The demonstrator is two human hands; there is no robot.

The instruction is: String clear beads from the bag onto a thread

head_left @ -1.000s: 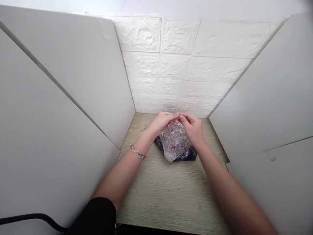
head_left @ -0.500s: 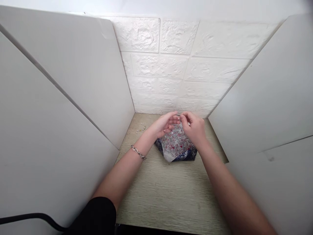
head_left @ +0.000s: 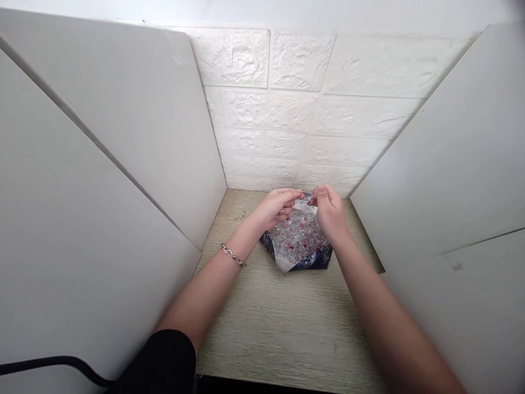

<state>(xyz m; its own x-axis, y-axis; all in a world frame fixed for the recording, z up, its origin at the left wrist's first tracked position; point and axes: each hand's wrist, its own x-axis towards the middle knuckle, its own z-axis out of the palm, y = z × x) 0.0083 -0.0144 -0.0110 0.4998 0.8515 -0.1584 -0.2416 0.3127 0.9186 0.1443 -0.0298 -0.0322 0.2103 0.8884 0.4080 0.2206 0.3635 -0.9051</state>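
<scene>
A heap of small clear, grey and red beads (head_left: 297,238) lies on a white sheet over a dark blue patterned cloth (head_left: 304,262) at the far end of the table. My left hand (head_left: 275,209) hovers over the heap's left side with its fingers curled in a pinch. My right hand (head_left: 328,210) is above the right side, its fingers pinched together too. The fingertips of both hands nearly meet above the beads. What they hold is too small to make out. A metal chain bracelet (head_left: 233,255) circles my left wrist.
The pale wood-grain table (head_left: 283,328) is boxed in by white panels left (head_left: 123,164) and right (head_left: 451,164) and a white brick-pattern wall (head_left: 295,109) behind. A few loose beads (head_left: 238,214) lie at the far left corner. A black cable (head_left: 49,365) runs bottom left.
My left fingers opened briefly and then curled back into a pinch. My right hand shifted slightly right and turned more upright. The beads and cloth stayed put.
</scene>
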